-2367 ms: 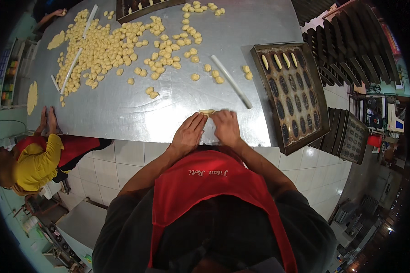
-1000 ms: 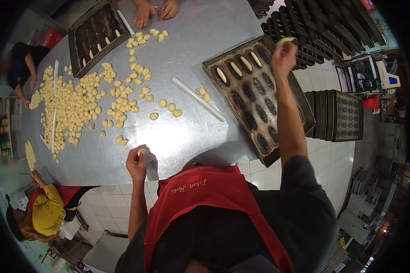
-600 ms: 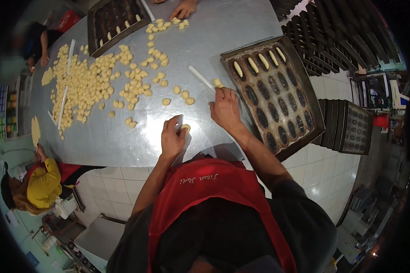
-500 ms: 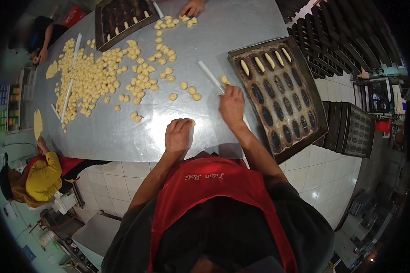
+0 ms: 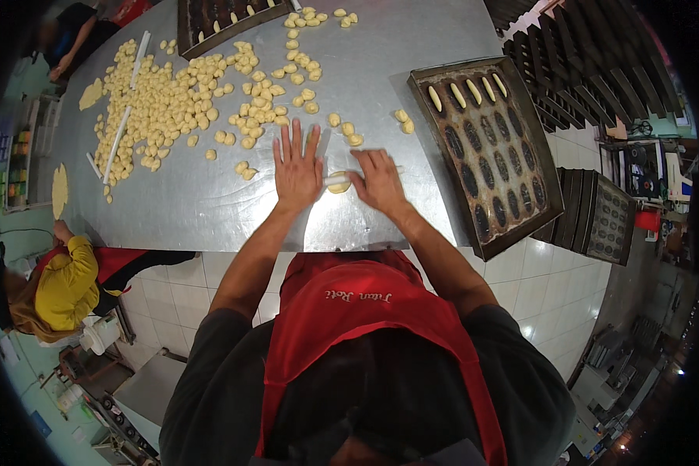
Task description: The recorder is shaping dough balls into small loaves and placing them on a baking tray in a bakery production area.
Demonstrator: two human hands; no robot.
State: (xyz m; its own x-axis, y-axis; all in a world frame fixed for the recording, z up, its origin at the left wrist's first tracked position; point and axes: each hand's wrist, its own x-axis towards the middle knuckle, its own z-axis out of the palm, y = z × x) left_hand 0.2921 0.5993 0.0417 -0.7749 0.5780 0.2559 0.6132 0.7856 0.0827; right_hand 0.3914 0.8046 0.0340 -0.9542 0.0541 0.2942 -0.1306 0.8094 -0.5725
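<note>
Dough [image 5: 339, 189], one small flattened piece, lies on the metal table [image 5: 210, 225] under a white rod [image 5: 335, 180], between both hands. It looks light, soft and easily torn, best held by its free near edge. The left hand [image 5: 297, 172] spreads wide, palm down, gripping nothing; the right hand [image 5: 377, 182] lies over the rod, and whether its fingers close around it I cannot tell. The rod blocks the piece's middle; loose balls [image 5: 349, 128] sit just beyond, a tray [image 5: 520, 232] to the right.
</note>
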